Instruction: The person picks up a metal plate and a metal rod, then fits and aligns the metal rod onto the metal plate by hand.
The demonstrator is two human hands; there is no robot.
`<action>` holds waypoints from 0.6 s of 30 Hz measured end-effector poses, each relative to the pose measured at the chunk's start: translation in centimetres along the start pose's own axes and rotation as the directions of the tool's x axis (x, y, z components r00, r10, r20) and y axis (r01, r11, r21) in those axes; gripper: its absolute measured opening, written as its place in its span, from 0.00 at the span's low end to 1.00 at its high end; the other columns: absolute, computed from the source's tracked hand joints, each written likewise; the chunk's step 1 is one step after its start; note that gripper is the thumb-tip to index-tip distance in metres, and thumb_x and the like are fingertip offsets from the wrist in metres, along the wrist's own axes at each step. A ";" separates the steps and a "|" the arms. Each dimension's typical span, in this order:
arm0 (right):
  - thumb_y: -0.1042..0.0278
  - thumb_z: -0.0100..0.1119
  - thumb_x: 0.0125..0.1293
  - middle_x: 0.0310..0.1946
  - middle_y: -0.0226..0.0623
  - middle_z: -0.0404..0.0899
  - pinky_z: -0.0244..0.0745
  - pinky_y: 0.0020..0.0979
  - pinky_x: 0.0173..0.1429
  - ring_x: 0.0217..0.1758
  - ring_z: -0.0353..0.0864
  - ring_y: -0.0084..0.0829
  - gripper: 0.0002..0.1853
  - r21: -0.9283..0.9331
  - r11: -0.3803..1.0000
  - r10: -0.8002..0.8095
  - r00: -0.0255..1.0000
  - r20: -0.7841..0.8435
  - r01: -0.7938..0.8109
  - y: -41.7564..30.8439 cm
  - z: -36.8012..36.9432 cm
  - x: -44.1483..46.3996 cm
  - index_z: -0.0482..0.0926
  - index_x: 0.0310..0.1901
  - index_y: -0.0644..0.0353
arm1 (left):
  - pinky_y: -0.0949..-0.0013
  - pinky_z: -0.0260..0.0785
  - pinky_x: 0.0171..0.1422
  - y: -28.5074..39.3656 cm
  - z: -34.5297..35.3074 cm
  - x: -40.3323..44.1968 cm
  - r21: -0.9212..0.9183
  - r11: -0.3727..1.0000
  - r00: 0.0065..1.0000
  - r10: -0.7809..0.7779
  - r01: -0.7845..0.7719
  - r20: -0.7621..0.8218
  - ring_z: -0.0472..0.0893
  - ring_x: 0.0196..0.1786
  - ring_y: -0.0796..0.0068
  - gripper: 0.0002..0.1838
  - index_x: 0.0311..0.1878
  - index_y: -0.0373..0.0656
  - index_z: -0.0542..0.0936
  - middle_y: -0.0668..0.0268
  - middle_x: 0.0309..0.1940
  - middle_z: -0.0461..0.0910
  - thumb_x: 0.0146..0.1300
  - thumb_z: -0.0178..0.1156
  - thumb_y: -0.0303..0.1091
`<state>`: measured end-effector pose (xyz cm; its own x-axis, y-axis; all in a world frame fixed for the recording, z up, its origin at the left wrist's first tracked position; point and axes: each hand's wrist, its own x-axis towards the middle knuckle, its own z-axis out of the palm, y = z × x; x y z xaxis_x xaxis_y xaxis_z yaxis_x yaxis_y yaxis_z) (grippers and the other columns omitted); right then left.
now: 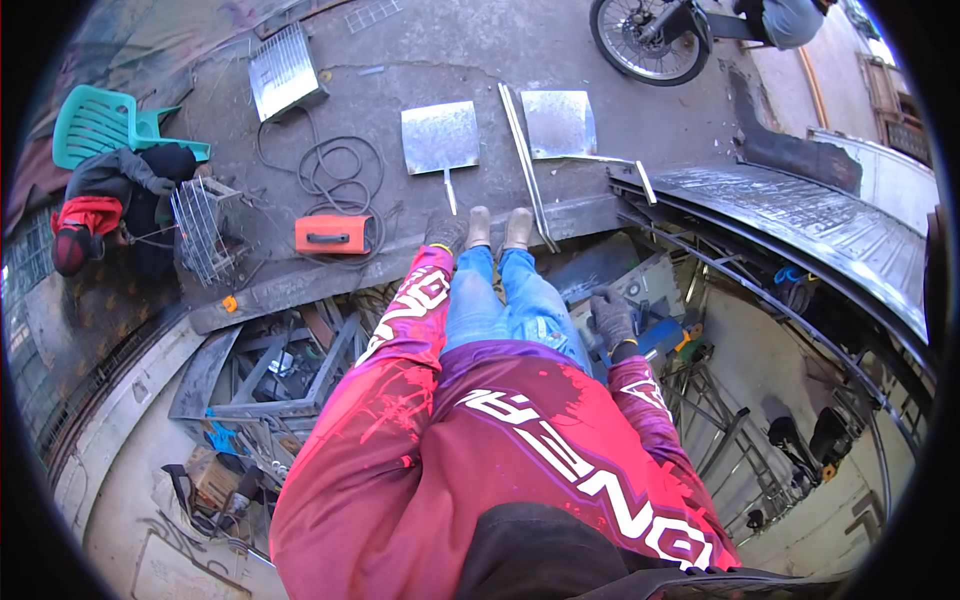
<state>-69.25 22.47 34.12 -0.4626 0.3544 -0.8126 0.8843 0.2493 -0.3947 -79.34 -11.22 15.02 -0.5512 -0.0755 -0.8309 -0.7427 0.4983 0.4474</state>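
My left hand, in a dark grey work glove, is low in front of me beside my left shoe. Its fingers blend into the dark floor, so their pose is unclear. Just beyond it lies a square sheet-metal pan whose short handle points at the hand; whether they touch I cannot tell. At my right side hangs my gloved right hand, fingers apart and nothing visible in them. A second sheet-metal pan with a bent rod handle lies farther right, beside long metal strips.
An orange machine with a handle and coiled cable lie left. A co-worker bends over a wire frame by a green chair. A ribbed metal panel stands right; a motorcycle wheel is behind.
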 end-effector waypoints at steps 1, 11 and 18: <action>0.67 0.54 0.63 0.23 0.30 0.72 0.69 0.26 0.22 0.19 0.71 0.22 0.13 -0.002 1.000 0.000 1.000 0.001 0.000 -0.1 -0.1 -0.2 0.77 0.48 0.60 | 0.56 0.73 0.37 -0.2 -0.2 -0.4 -0.040 0.999 1.000 -0.026 0.026 0.004 0.80 0.32 0.55 0.18 0.39 0.39 0.78 0.51 0.30 0.79 0.63 0.51 0.45; 0.67 0.54 0.63 0.24 0.31 0.73 0.67 0.27 0.20 0.17 0.71 0.23 0.13 0.008 1.000 0.021 0.999 -0.024 -0.021 -1.1 -0.3 -0.2 0.77 0.48 0.61 | 0.56 0.72 0.37 -1.7 -3.5 -3.2 -0.303 0.940 0.986 -0.167 0.156 -0.011 0.80 0.32 0.55 0.20 0.44 0.39 0.77 0.51 0.31 0.79 0.63 0.51 0.48; 0.68 0.54 0.63 0.21 0.32 0.72 0.63 0.27 0.17 0.15 0.70 0.23 0.12 0.030 0.998 -0.057 0.998 0.018 0.056 -1.0 0.2 1.5 0.76 0.47 0.59 | 0.55 0.70 0.55 -2.8 -3.9 -2.4 -0.010 0.999 0.999 -0.045 0.046 0.029 0.76 0.54 0.47 0.24 0.53 0.40 0.75 0.43 0.55 0.73 0.62 0.50 0.48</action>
<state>-70.83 22.58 33.24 -0.5109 0.3238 -0.7964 0.8584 0.2418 -0.4524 -77.45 -15.83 17.05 -0.5057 -0.0728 -0.8596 -0.7709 0.4854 0.4124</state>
